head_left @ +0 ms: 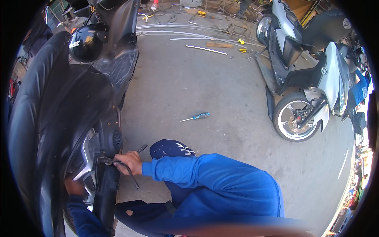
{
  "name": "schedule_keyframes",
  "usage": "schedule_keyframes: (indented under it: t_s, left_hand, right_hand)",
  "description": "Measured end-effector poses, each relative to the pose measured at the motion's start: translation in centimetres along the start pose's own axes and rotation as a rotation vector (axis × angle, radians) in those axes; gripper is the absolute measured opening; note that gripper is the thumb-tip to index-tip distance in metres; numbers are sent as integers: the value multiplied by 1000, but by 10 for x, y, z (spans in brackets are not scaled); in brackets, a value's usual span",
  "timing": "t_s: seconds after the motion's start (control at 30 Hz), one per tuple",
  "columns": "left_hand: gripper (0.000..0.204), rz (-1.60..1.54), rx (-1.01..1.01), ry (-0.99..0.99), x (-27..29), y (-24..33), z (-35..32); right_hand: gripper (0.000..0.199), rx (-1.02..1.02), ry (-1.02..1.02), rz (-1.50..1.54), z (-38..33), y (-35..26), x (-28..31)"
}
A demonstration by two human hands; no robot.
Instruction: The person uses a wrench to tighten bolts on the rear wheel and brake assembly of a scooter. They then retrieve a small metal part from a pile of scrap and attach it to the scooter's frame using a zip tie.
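Observation:
My right hand (129, 162), in a blue sleeve, is closed round a dark three-armed socket wrench (133, 178). One arm of the wrench points to the rear part of a black scooter (71, 94) on my left, and its tip meets the dark parts beside the wheel. The other two arms stick out past my fingers. My left hand (74, 187) reaches in beside the scooter's spoked wheel (90, 185). Bodywork and shadow hide its fingers, so I cannot see whether it holds anything.
A screwdriver (195, 117) with a blue handle lies on the concrete floor. At the right stands a silver scooter (304, 106). Metal strips, a wooden block (219, 45) and yellow-handled pliers (244, 50) lie farther off. A black helmet (88, 42) rests on the black scooter.

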State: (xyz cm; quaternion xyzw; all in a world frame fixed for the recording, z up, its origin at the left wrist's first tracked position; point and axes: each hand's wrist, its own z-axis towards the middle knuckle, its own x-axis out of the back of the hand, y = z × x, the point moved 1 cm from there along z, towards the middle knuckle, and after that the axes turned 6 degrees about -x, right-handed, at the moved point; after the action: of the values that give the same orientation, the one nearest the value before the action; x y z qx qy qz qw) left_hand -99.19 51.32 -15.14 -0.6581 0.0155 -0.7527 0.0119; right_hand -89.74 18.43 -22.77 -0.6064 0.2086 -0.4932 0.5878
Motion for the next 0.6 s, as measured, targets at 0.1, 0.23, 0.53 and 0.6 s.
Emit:
schedule_keyframes:
  t_s: [0.1, 0.23, 0.53, 0.6]
  left_hand:
    - [22, -13, 130, 5, 3, 15, 0]
    - [21, -107, 153, 66, 13, 33, 1]
    - [16, -205, 169, 103, 0, 32, -9]
    - [17, -192, 147, 108, -2, 31, -11]
  right_hand:
    - [9, 80, 106, 1, 1, -1, 0]
    - [9, 131, 157, 19, 3, -1, 0]
    - [9, 92, 101, -31, 5, 1, -1]
    - [9, 102, 104, -30, 6, 2, -2]
